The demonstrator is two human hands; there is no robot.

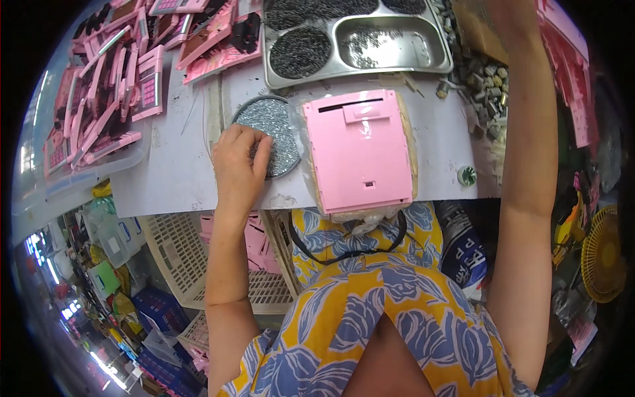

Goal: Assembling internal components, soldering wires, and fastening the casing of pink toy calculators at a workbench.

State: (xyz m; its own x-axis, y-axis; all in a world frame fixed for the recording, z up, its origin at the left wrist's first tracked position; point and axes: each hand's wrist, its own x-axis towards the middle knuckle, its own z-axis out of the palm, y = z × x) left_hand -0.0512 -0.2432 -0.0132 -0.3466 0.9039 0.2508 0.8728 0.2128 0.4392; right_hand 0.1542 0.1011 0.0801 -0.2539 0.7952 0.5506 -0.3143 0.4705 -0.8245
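Note:
My left hand (239, 157) rests on a round dish of small silvery screws (274, 122), its fingers curled down into them. What is pinched there, if anything, is hidden. Just right of the dish, a flat pink plastic casing (360, 149) with a slot near its far edge lies on a plastic-wrapped pad (409, 129). My right arm stretches far forward along the right side; the right hand (512, 16) is blurred and cut off by the upper edge, so its fingers do not show.
Beyond the casing stands a steel compartment tray (390, 69) of dark screws. Pink assembled units (109, 99) are piled in a clear bin at far left. Small metal cylinders (477, 86) lie right, near a green-and-white round item (467, 175). Below the table is a cream crate (182, 248).

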